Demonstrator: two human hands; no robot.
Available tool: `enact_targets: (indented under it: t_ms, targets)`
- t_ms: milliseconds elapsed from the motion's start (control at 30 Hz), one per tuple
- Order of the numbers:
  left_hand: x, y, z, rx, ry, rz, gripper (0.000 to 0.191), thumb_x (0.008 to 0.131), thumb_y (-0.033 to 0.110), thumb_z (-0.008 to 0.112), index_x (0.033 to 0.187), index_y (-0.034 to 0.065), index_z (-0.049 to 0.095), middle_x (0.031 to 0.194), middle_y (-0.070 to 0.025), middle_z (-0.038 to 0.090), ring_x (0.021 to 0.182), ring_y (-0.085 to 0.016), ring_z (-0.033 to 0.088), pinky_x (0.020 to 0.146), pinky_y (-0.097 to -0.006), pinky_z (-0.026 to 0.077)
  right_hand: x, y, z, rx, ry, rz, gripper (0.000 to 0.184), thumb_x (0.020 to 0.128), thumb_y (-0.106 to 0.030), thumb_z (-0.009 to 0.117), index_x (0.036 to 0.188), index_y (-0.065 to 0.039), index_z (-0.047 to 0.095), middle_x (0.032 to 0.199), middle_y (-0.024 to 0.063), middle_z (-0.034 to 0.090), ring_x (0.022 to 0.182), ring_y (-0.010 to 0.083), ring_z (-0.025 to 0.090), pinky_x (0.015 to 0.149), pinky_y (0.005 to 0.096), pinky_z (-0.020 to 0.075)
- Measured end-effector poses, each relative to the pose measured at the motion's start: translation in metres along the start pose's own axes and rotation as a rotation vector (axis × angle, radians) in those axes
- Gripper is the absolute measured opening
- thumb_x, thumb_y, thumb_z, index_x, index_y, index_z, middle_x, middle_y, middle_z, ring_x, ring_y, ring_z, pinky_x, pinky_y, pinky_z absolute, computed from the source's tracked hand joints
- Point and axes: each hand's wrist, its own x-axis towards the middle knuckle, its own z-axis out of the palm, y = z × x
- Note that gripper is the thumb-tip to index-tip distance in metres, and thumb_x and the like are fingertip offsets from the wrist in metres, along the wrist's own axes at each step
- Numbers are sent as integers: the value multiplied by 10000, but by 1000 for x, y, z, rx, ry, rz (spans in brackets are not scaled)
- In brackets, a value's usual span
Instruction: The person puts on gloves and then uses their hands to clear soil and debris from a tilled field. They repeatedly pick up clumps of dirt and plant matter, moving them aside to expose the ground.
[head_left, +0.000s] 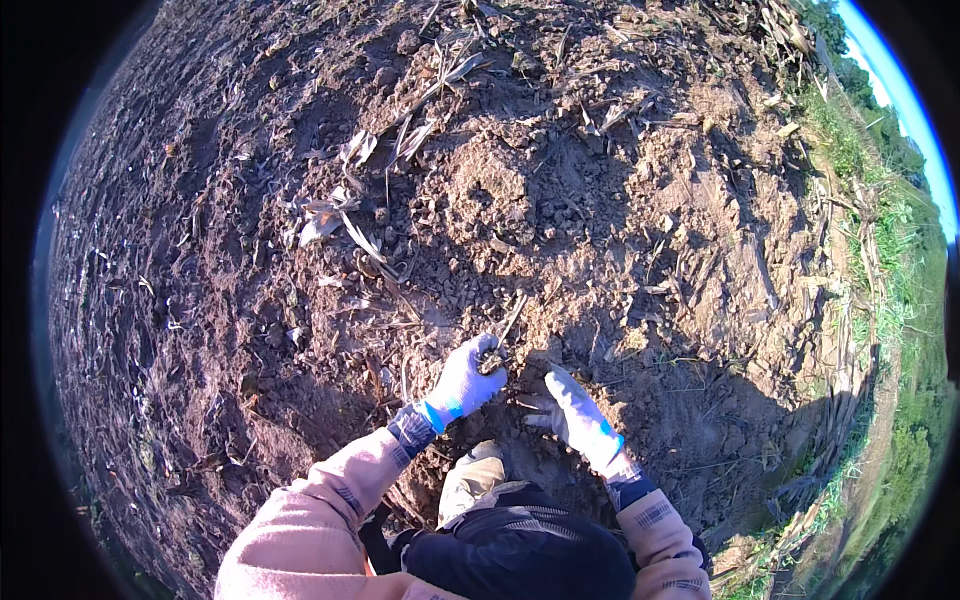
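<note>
My left hand (466, 381), in a white knit glove with a blue cuff, is curled around a small brown clump (491, 364); whether it is soil or plant matter I cannot tell. A thin dry stalk (513, 318) rises just beyond its fingers, and I cannot tell if it is held. To the right, my right hand (576, 416) wears a similar glove. Its fingers are apart with nothing in them, low over the loose soil (525, 375). Its lower fingers lie in shadow and are partly hard to see.
Dug, cloddy soil with a small hollow (480, 193) spreads ahead. Dry leaves (322, 225) and broken stalks (442, 82) litter it. My shoe (472, 480) stands close behind my hands. Green grass (892, 255) borders the field at right, beside more dry stalks (844, 360).
</note>
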Motion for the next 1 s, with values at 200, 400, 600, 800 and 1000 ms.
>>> enact_targets:
  t_ms: [200, 400, 600, 800, 1000]
  targets:
    - [-8, 24, 3, -176, -139, 22, 281, 870, 255, 701, 1033, 33, 647, 862, -122, 691, 825, -217, 678, 751, -356, 528, 40, 26, 11, 370, -141, 95, 477, 1021, -436, 471, 1347, -92, 517, 1264, 97, 593, 1151, 245, 567, 930, 466, 505]
    - [-10, 45, -37, -501, -385, -352, 460, 982, 484, 545, 1040, 35, 626, 724, 22, 599, 651, -75, 558, 580, -266, 475, 19, 31, -21, 399, -136, 202, 418, 1032, -394, 451, 1321, -100, 514, 1257, 144, 609, 1138, 336, 606, 943, 490, 521]
    - [-10, 28, 5, -193, -690, -101, 713, 906, 343, 673, 1386, -98, 381, 1158, -230, 630, 1063, -225, 613, 922, -341, 487, -17, 23, -42, 40, 170, 138, 456, 1031, -355, 477, 1389, -73, 474, 1200, 55, 640, 1035, 196, 657, 808, 377, 573]
    - [11, -9, 4, -136, -185, -160, 468, 938, 420, 633, 1032, -38, 614, 821, -81, 673, 732, -116, 582, 671, -308, 482, -33, 27, -71, -1218, 447, -278, 397, 893, -280, 655, 1204, -35, 620, 937, 188, 691, 961, 314, 680, 854, 402, 517]
    - [17, 28, 9, -406, -569, -320, 447, 967, 400, 601, 1147, -9, 619, 898, -60, 686, 814, -94, 609, 750, -290, 508, -19, 79, -30, -1566, 313, -348, 595, 844, -382, 693, 1363, -156, 513, 1373, 200, 492, 1180, 389, 533, 936, 483, 484]
